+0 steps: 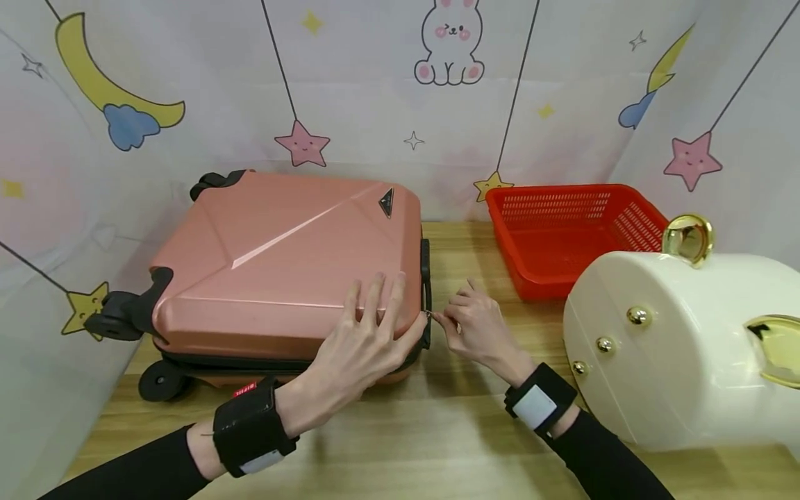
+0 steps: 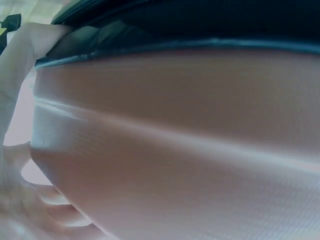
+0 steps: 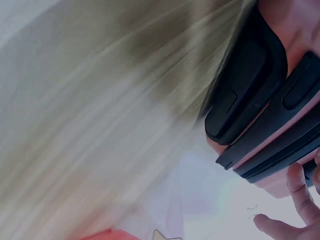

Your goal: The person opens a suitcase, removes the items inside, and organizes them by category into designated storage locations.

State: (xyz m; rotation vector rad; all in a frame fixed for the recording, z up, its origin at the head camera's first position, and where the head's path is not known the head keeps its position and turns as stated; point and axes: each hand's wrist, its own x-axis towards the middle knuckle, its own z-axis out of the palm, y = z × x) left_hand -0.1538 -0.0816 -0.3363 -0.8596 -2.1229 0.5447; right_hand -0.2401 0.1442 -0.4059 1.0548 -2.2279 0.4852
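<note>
A pink hard-shell suitcase [image 1: 281, 264] lies flat on the wooden table [image 1: 437, 430], wheels at the left. My left hand [image 1: 365, 340] rests on its near right corner with straight, spread fingers. My right hand [image 1: 471, 326] is beside that corner and pinches the small zipper pull [image 1: 430, 317] at the suitcase's edge. The left wrist view is filled by the pink shell [image 2: 175, 165] and its dark zipper seam [image 2: 200, 42]. In the blurred right wrist view the black side handle [image 3: 250, 85] and my fingertips [image 3: 295, 210] show.
A red plastic basket [image 1: 562, 229] stands at the back right. A large white case [image 1: 681, 347] with gold studs and a gold knob sits at the right, close to my right forearm. Cartoon-printed walls enclose the table on three sides.
</note>
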